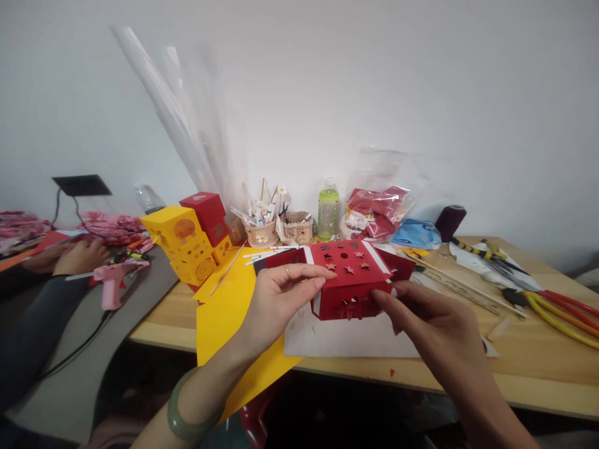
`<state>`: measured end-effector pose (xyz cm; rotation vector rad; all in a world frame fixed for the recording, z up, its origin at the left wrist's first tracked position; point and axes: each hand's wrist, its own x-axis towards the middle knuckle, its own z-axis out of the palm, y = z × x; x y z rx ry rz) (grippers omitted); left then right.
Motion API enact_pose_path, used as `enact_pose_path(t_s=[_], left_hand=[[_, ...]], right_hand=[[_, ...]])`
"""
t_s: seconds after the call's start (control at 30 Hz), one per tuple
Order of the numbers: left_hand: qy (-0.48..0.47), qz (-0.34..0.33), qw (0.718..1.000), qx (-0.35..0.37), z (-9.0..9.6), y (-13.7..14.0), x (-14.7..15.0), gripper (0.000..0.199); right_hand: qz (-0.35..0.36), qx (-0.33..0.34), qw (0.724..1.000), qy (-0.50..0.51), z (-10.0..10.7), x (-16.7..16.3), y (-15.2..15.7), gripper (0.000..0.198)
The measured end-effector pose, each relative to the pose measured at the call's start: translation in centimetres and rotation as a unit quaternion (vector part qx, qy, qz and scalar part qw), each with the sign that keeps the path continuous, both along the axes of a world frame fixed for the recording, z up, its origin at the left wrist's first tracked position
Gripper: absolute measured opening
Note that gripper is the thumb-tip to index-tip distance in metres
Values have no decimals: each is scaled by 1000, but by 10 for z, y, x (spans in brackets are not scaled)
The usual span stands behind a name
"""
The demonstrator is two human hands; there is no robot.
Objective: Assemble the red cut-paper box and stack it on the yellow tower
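Observation:
Between my two hands is a red paper box with star-shaped and round cut-outs and white strips along some edges. Its side flaps stand out to the left and right. My left hand, with a ring and a green bangle, pinches the near left part of its top edge between thumb and fingers. At the front right corner, my right hand grips the box, its thumb against the front face and the fingertips partly hidden. Beneath the box lies a white sheet, with yellow paper to its left.
Yellow and red paper boxes stand at left. A co-worker's hands and a pink glue gun are further left. Behind are pen baskets, a green-labelled bottle and a plastic bag. Pliers lie right.

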<state>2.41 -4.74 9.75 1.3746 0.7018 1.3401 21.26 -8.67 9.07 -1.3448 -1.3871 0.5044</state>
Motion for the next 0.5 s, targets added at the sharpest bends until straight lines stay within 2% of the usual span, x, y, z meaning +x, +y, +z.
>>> enact_pose_path(t_s=[0.23, 0.5], left_hand=[[16, 10, 1000, 11, 2, -4, 0, 13], [33, 17, 999, 12, 1, -5, 0, 10]], right_hand=[[12, 13, 999, -49, -4, 6, 4, 30], [9, 12, 998, -53, -4, 5, 4, 31]])
